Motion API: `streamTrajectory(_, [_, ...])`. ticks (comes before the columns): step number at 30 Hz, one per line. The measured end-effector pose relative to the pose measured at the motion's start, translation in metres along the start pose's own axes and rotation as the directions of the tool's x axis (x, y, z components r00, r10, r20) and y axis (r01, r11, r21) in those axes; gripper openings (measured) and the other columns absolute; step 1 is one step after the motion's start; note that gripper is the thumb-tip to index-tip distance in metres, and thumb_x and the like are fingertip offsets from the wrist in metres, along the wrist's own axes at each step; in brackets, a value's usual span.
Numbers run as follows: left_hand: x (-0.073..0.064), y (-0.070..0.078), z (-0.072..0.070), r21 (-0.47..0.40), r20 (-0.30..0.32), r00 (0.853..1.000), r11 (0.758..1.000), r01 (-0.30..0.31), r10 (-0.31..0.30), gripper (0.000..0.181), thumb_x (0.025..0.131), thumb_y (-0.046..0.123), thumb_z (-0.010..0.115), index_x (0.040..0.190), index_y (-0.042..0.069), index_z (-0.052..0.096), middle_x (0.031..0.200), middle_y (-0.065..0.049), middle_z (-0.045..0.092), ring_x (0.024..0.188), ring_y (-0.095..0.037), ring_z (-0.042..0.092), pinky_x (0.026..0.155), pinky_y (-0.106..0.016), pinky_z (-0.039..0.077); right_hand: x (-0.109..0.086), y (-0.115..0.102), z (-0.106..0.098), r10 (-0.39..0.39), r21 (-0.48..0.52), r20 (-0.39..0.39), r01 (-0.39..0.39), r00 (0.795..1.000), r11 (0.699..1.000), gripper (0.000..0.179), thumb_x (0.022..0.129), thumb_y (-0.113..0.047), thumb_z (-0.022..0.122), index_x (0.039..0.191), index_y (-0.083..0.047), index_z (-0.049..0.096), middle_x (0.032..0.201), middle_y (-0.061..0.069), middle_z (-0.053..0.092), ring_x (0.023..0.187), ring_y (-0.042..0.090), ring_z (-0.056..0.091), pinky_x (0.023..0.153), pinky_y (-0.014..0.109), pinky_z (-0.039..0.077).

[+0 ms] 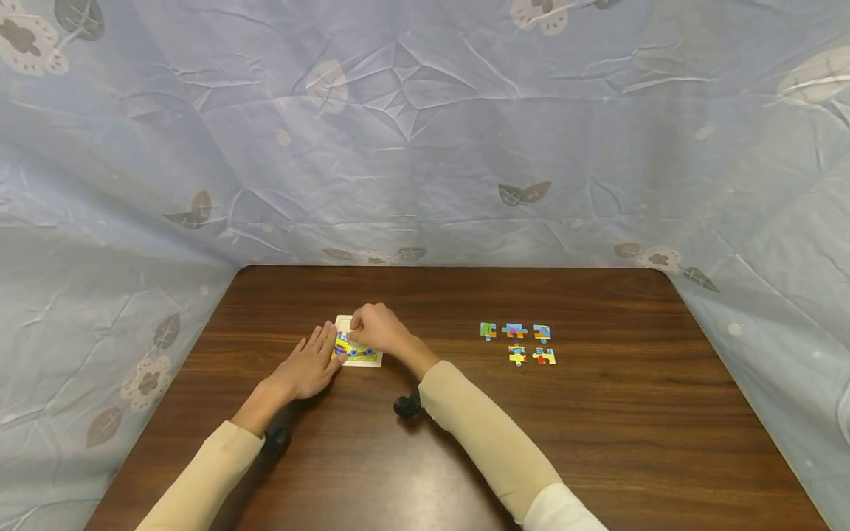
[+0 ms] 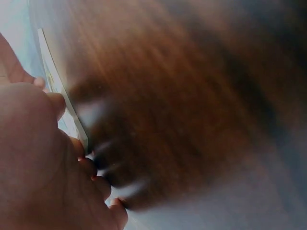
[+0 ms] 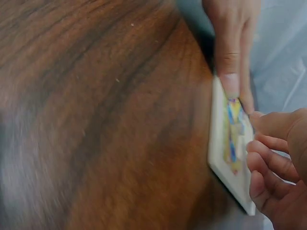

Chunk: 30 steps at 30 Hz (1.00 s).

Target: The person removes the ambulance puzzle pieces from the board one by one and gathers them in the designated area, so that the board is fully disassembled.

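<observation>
In the head view a small puzzle tray [image 1: 372, 363] with a pale border lies left of the table's middle. Colourful pieces fill its near part. My left hand [image 1: 308, 365] rests flat with straight fingers, its thumb and fingertips touching the tray's left side. Over the far part of the tray, my right hand [image 1: 380, 328] has thumb and forefinger brought together on a jigsaw piece [image 1: 343, 337], which they largely hide. From the right wrist view, the tray [image 3: 232, 179] appears edge-on and blurred, with the right fingers [image 3: 271, 160] curled beside it.
Several loose jigsaw pieces lie in two rows on the right, among them a green one [image 1: 488, 330] and a yellow one [image 1: 517, 355]. The brown wooden table [image 1: 598, 428] meets patterned cloth [image 1: 465, 147] at the back and sides. Dark wrist cameras [image 1: 408, 405] hang below both wrists.
</observation>
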<state>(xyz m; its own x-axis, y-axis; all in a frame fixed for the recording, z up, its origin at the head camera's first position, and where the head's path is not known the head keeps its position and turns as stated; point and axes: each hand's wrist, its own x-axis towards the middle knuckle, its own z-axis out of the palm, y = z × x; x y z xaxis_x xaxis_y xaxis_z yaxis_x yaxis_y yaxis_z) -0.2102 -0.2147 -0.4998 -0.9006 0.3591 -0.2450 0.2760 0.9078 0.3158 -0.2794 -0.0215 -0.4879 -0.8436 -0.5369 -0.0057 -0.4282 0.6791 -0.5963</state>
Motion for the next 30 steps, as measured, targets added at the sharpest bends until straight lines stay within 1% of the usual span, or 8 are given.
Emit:
streamTrajectory(3, [-0.001, 0.003, -0.003, 0.008, 0.01, 1.0, 1.0, 0.006, -0.006, 0.074, 0.115, 0.039, 0.033, 0.165, -0.008, 0.006, 0.174, -0.028, -0.001, 0.163, -0.049, 0.002, 0.129, -0.072, 0.007, 0.001, -0.002, 0.008, 0.037, -0.009, 0.002, -0.037, 0.999, 0.999, 0.023, 0.097, -0.024, 0.077, 0.111, -0.005, 0.077, 0.088, 0.001, 0.073, 0.068, 0.006, 0.059, 0.066, 0.015, 0.051])
streamTrajectory(7, [-0.001, 0.005, -0.004, 0.016, 0.024, 1.0, 1.0, 0.015, -0.015, 0.073, 0.116, 0.038, 0.032, 0.165, -0.007, 0.005, 0.175, -0.028, -0.002, 0.163, -0.049, 0.001, 0.129, -0.072, 0.007, 0.001, -0.003, 0.014, 0.08, 0.016, 0.004, -0.08, 0.997, 0.997, 0.025, 0.096, -0.025, 0.079, 0.113, -0.007, 0.075, 0.085, 0.0, 0.066, 0.068, 0.008, 0.057, 0.062, 0.017, 0.049])
streamTrajectory(13, [0.001, 0.008, -0.001, -0.003, 0.041, 0.998, 0.999, 0.05, -0.05, 0.071, 0.116, 0.038, 0.029, 0.166, -0.007, 0.002, 0.175, -0.027, -0.005, 0.163, -0.049, -0.002, 0.129, -0.072, 0.004, -0.001, -0.003, 0.015, 0.116, 0.052, -0.006, -0.115, 0.993, 0.992, 0.023, 0.095, -0.023, 0.08, 0.11, -0.007, 0.075, 0.093, 0.001, 0.071, 0.076, 0.009, 0.062, 0.068, 0.019, 0.052])
streamTrajectory(21, [0.002, 0.014, -0.001, 0.002, 0.052, 0.994, 0.995, 0.096, -0.096, 0.069, 0.116, 0.035, 0.024, 0.166, -0.006, 0.001, 0.175, -0.025, -0.006, 0.164, -0.047, -0.003, 0.13, -0.07, 0.003, -0.002, -0.003, 0.016, 0.123, 0.076, -0.003, -0.122, 0.992, 0.99, 0.025, 0.096, -0.023, 0.079, 0.114, -0.008, 0.072, 0.101, 0.002, 0.074, 0.087, 0.012, 0.068, 0.078, 0.021, 0.057])
streamTrajectory(25, [0.002, 0.016, -0.003, 0.001, 0.066, 0.992, 0.994, 0.111, -0.11, 0.069, 0.116, 0.036, 0.023, 0.166, -0.006, 0.0, 0.175, -0.025, -0.007, 0.164, -0.047, -0.004, 0.13, -0.07, 0.002, -0.002, -0.001, 0.018, 0.108, 0.087, -0.018, -0.106, 0.994, 0.991, 0.023, 0.096, -0.021, 0.079, 0.114, -0.01, 0.069, 0.103, 0.003, 0.075, 0.091, 0.014, 0.07, 0.08, 0.022, 0.058])
streamTrajectory(27, [0.003, 0.014, -0.002, 0.001, 0.071, 0.99, 0.993, 0.118, -0.118, 0.071, 0.116, 0.038, 0.022, 0.166, -0.005, -0.002, 0.175, -0.024, -0.008, 0.164, -0.046, -0.005, 0.13, -0.07, 0.001, -0.001, 0.0, 0.019, 0.098, 0.098, -0.037, -0.094, 0.994, 0.991, 0.02, 0.096, -0.019, 0.078, 0.111, -0.011, 0.068, 0.104, 0.003, 0.075, 0.091, 0.014, 0.07, 0.079, 0.022, 0.057])
streamTrajectory(30, [0.004, 0.011, -0.002, -0.012, 0.079, 0.988, 0.991, 0.136, -0.135, 0.075, 0.115, 0.045, 0.02, 0.166, -0.002, -0.005, 0.176, -0.022, -0.009, 0.164, -0.045, -0.008, 0.13, -0.071, -0.001, -0.001, 0.001, 0.02, 0.079, 0.162, -0.066, -0.067, 0.995, 0.985, 0.015, 0.097, -0.016, 0.076, 0.108, -0.01, 0.068, 0.101, 0.004, 0.075, 0.086, 0.013, 0.069, 0.074, 0.021, 0.056])
